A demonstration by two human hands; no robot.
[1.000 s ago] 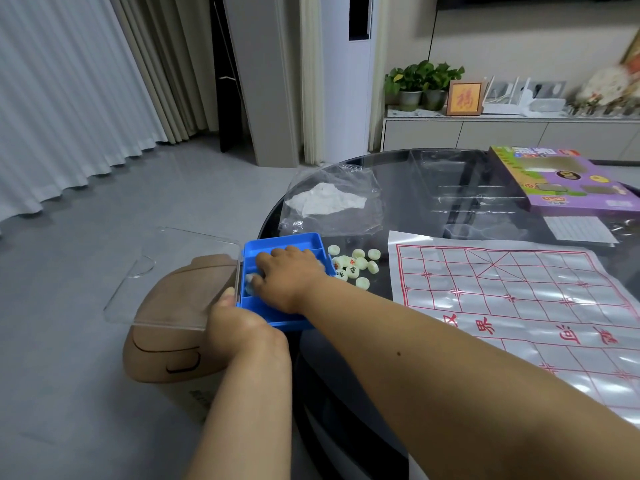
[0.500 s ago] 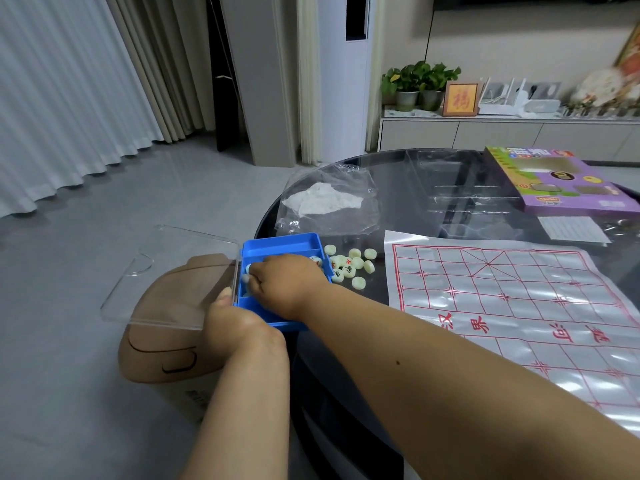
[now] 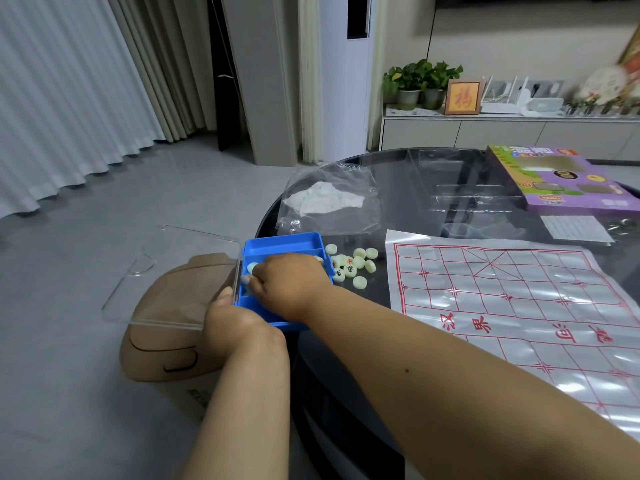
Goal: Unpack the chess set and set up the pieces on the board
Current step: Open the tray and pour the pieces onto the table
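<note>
While the left hand grips the blue tray's near-left corner, the right hand curls over the pieces inside, with the board lying toward frame right.

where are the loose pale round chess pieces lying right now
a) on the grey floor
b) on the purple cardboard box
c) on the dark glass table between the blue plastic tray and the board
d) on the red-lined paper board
c: the loose pale round chess pieces lie in a cluster on the dark glass table, just right of the blue plastic tray and left of the red-lined paper board, which has no pieces on it yet.
</note>
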